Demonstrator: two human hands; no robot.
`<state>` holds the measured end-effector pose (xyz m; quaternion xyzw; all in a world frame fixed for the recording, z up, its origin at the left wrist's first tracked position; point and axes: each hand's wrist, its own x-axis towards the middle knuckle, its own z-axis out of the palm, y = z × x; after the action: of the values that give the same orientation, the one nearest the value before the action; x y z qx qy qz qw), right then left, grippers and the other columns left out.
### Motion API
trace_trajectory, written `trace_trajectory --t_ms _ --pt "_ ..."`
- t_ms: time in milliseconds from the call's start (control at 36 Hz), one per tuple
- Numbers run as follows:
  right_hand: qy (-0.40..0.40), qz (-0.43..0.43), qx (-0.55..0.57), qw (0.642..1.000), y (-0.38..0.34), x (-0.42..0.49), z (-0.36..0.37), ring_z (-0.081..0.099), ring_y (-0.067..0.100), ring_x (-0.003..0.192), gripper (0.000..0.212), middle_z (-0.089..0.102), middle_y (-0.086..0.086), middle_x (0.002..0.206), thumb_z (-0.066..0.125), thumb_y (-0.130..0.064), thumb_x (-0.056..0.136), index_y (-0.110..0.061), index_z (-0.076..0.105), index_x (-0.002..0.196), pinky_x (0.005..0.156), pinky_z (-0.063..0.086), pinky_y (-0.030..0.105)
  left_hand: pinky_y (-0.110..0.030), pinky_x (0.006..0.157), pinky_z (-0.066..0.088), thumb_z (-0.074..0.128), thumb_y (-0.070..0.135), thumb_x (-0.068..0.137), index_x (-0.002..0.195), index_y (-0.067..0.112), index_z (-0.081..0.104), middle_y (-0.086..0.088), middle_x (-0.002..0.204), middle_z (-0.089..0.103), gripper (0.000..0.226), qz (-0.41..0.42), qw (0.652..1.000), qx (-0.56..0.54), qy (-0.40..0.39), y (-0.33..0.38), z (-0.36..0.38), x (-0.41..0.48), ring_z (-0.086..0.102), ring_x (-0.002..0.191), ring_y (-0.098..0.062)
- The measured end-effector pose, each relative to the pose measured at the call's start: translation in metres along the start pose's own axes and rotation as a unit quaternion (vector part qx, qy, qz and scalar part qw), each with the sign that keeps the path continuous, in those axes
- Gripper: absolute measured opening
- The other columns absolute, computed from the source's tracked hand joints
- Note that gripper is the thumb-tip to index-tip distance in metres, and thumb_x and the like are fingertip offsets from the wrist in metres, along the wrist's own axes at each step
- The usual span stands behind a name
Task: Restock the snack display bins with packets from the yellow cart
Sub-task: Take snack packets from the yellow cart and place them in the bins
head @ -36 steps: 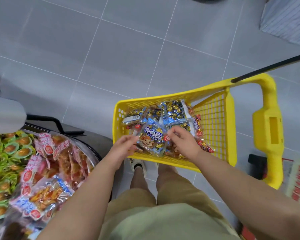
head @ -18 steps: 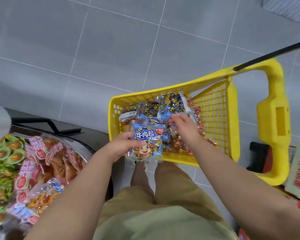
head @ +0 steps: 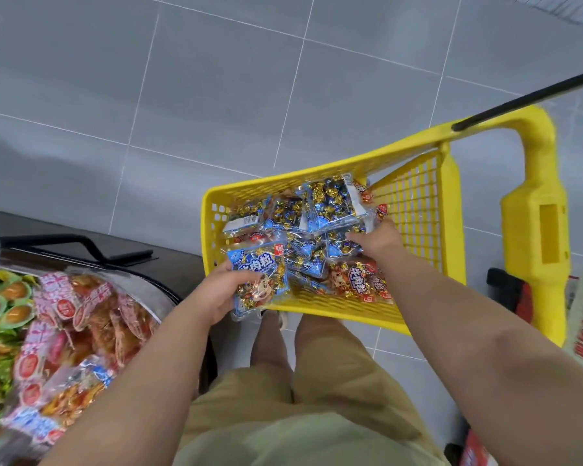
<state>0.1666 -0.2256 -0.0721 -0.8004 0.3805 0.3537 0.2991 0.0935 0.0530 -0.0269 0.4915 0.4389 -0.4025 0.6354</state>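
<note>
Blue packet (head: 258,280) pinched in left hand (head: 216,294) grip, at near rim of yellow cart (head: 334,311). Right hand (head: 376,238), right of that grip, reaches among packets (head: 330,203); fingers hidden, hold unclear. Best: take one by its edge, stack leftward.

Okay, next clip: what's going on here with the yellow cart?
A person stands over the yellow cart. Their left grip holds a blue snack packet at the cart's near left corner. Their right grip is down among the loose packets in the cart; whether it has one pinched is unclear. The display bin at the left holds packets; the held one is not in it yet.
</note>
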Motion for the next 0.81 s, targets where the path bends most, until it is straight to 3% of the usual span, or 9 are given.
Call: trace_trajectory --t_ms 111,194,250,361,472,583,639,750,806 --pt "0.004 0.004 0.070 0.998 0.003 -0.015 -0.019 0.061 0.026 0.086 0.041 0.064 0.012 0.101 0.075 -0.033 0.077 -0.006 0.055 0.101 0.078 0.051 0.037 -0.050 0.078 0.058 0.067 0.011 0.088 0.110 0.012 0.060 -0.013 0.100 0.074 0.023 0.011 0.999 -0.027 0.024 0.006 0.007 0.000 0.072 0.087 -0.029" --pt "-0.021 0.074 0.193 0.978 0.007 -0.032 -0.039 0.047 0.017 0.057 0.045 0.048 0.006 0.071 0.076 -0.020 0.077 0.001 0.054 0.110 0.051 0.051 0.029 -0.052 0.087 0.054 0.068 0.013 0.087 0.116 0.010 0.058 -0.015 0.105 0.072 0.030 0.014 0.998 -0.048 0.039 0.009 0.012 0.001 0.070 0.093 -0.030" --pt "-0.080 0.119 0.243 0.959 0.013 -0.046 -0.049 0.041 0.015 0.058 0.048 0.044 0.006 0.077 0.075 -0.014 0.077 -0.001 0.052 0.118 0.044 0.043 0.021 -0.052 0.089 0.053 0.069 0.014 0.087 0.123 0.008 0.056 -0.017 0.110 0.070 0.038 0.013 0.997 -0.054 0.045 0.011 0.016 0.003 0.069 0.096 -0.032" --pt "-0.222 0.127 0.228 0.939 0.021 -0.071 -0.050 0.049 0.015 0.073 0.042 0.051 -0.001 0.119 0.075 -0.016 0.077 -0.016 0.055 0.115 0.060 0.049 0.024 -0.046 0.081 0.057 0.067 0.020 0.089 0.136 0.006 0.048 -0.018 0.118 0.066 0.053 -0.017 0.998 -0.044 0.042 0.013 0.025 0.005 0.068 0.097 -0.030" --pt "-0.289 0.085 0.265 0.916 0.014 -0.084 -0.025 0.054 0.011 0.110 0.055 0.050 -0.004 0.132 0.077 -0.017 0.074 -0.013 0.055 0.124 0.068 0.056 0.030 -0.055 0.096 0.049 0.066 0.031 0.089 0.150 0.011 0.027 -0.016 0.136 0.055 0.075 -0.031 0.998 -0.038 0.027 0.008 0.030 0.005 0.062 0.112 -0.033" --pt "-0.301 0.032 0.204 0.931 -0.002 -0.093 0.011 0.047 0.011 0.111 0.056 0.047 -0.001 0.132 0.077 -0.028 0.076 -0.013 0.048 0.122 0.081 0.050 0.029 -0.050 0.087 0.054 0.057 0.060 0.074 0.125 0.018 0.060 -0.012 0.117 0.069 0.066 -0.024 0.991 -0.125 -0.033 0.009 0.033 -0.006 0.067 0.105 -0.030" --pt "-0.300 0.003 0.164 0.940 -0.008 -0.093 0.028 0.051 0.015 0.110 0.062 0.053 0.002 0.127 0.074 -0.035 0.079 -0.010 0.048 0.129 0.085 0.047 0.031 -0.049 0.087 0.053 0.050 0.064 0.069 0.125 0.019 0.060 -0.012 0.117 0.069 0.073 -0.006 0.987 -0.148 -0.057 0.009 0.029 -0.008 0.066 0.108 -0.031" --pt "-0.287 -0.076 0.043 0.954 -0.020 -0.096 0.046 0.056 0.016 0.079 0.034 0.056 -0.001 0.082 0.069 -0.047 0.078 -0.016 0.059 0.088 0.075 0.048 0.032 -0.048 0.079 0.058 0.074 0.025 0.067 0.137 0.006 0.047 -0.018 0.116 0.068 0.077 0.032 0.994 -0.101 -0.014 0.004 0.016 -0.009 0.070 0.096 -0.031" --pt "-0.309 -0.094 0.023 0.946 -0.025 -0.095 0.049 0.060 0.013 0.081 0.033 0.061 -0.002 0.081 0.066 -0.050 0.080 -0.018 0.058 0.081 0.076 0.052 0.029 -0.047 0.080 0.057 0.078 0.019 0.062 0.141 0.005 0.039 -0.020 0.119 0.065 0.089 0.022 0.996 -0.087 0.020 0.002 0.012 -0.008 0.069 0.096 -0.032"
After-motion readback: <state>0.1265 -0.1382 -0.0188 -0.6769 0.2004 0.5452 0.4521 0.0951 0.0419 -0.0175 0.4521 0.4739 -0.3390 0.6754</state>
